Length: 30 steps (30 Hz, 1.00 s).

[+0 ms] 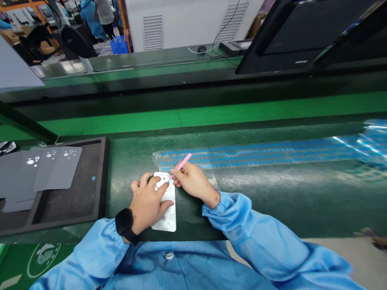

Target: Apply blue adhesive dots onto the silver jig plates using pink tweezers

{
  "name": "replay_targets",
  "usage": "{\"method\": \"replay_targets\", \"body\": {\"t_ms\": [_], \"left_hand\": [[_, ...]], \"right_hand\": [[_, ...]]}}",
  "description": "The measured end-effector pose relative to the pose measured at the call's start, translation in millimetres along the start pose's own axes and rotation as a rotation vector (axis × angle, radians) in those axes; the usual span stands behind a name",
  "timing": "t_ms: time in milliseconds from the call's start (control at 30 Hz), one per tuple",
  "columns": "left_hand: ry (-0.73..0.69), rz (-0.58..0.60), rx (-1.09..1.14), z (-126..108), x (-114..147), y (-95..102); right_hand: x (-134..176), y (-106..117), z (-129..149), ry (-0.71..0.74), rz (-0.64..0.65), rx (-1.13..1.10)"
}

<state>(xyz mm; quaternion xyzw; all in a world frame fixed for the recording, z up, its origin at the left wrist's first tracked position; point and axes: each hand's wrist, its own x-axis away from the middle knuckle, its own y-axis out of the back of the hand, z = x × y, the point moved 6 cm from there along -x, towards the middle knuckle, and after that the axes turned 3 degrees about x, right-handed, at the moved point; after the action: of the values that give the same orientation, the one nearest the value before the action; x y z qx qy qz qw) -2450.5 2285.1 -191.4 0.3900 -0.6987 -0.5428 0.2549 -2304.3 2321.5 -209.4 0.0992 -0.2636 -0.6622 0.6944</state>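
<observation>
I lean over a dark green workbench [272, 197], both sleeves blue. In front of me a slim pale panel [167, 219] lies flat near the bench's front edge, its long side running away from me, with a round printed area at the far end. My left hand [148, 205], a black watch [123, 223] at its wrist, is spread over the panel, fingertips resting on the far end and thumb on its face. My right hand [193, 181] pinches a slender pink tool [185, 161], its tip angled down to that round area; whether the tip grips anything is too small to tell. Just beyond my hands, a clear strip of blue dots [256, 152] stretches off to the right. To the left, a dark tray [103, 177] holds overlapping grey panels [62, 171] with small holes.
</observation>
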Motion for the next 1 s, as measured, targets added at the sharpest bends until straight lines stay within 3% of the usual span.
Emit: {"method": "replay_targets", "body": {"t_ms": [167,233,333,400,433,533,633,867,1000], "left_hand": [[-0.008,0.009,-0.026,0.2,0.3,-1.3],[-0.004,0.006,-0.024,0.7,0.9,-1.9],[0.009,-0.011,-0.001,1.8,2.3,-3.7],[0.014,-0.026,0.019,2.1,3.2,-5.9],[0.014,-0.036,0.028,2.1,3.6,-6.9],[0.015,-0.061,0.055,2.0,4.1,-9.1],[0.026,-0.062,0.080,2.7,4.0,-10.4],[0.062,-0.065,0.122,5.0,2.5,-11.3],[0.092,-0.079,0.126,4.9,4.5,-9.1]], "right_hand": [[-0.1,0.9,-1.3,0.042,-0.019,-0.023],[5.5,9.9,4.0,0.097,-0.092,-0.023],[25.6,26.2,26.0,0.425,-0.268,0.097],[40.6,21.7,36.9,0.622,-0.253,0.279],[44.6,14.4,37.6,0.650,-0.193,0.392],[46.2,-11.6,25.1,0.519,0.048,0.740],[45.0,-24.1,15.6,0.373,0.161,0.906],[46.3,-26.2,19.2,0.265,0.216,0.943],[48.5,-27.5,20.7,0.251,0.164,0.962]]}}
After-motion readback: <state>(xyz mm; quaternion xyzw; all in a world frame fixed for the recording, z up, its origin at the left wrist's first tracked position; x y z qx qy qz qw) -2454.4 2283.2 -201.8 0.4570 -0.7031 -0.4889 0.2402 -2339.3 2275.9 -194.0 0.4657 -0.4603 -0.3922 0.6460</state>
